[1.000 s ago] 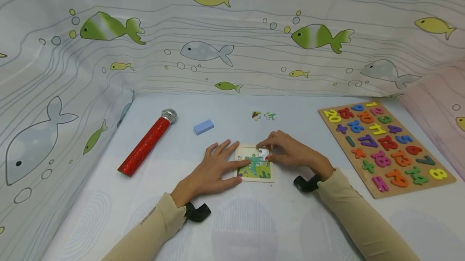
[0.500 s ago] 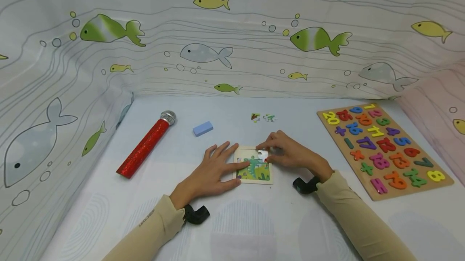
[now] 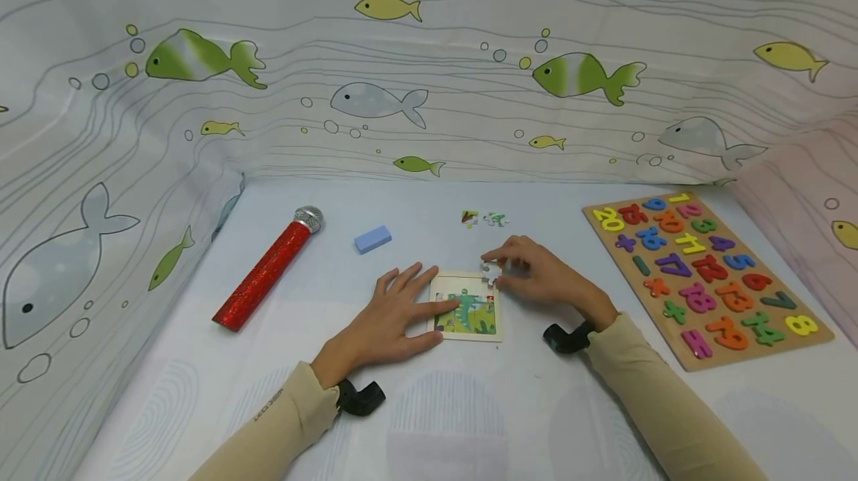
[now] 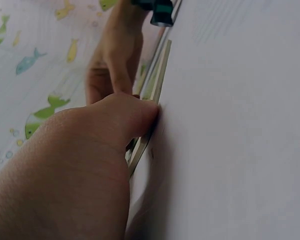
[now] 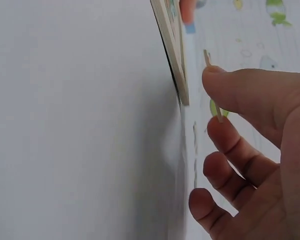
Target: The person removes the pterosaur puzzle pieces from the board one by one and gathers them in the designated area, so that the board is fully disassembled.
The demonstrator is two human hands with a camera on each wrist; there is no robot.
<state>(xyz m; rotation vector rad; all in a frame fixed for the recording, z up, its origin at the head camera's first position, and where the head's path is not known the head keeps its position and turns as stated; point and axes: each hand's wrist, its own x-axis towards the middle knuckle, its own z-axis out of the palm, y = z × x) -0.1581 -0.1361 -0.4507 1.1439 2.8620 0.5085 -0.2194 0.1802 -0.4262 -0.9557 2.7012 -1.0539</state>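
Observation:
A small square wooden jigsaw tray with a green dinosaur picture lies on the table; its upper part shows bare wood. My left hand rests on its left side with fingers spread, the index fingertip over the dinosaur. In the left wrist view, the thumb touches the tray's edge. Above the tray's top right corner, my right hand pinches a pale jigsaw piece between thumb and finger. The right wrist view shows this piece edge-on, raised apart from the tray, the other fingers curled loosely.
Beyond the tray lie two loose jigsaw pieces. A blue block and a red glittery toy microphone are to the left. On the right lies a wooden number board. A fish-print cloth walls the table's back and sides.
My right hand has lifted the jigsaw piece from the tray's top right corner, tilting it and moving it slightly up and right. My left hand stays on the tray.

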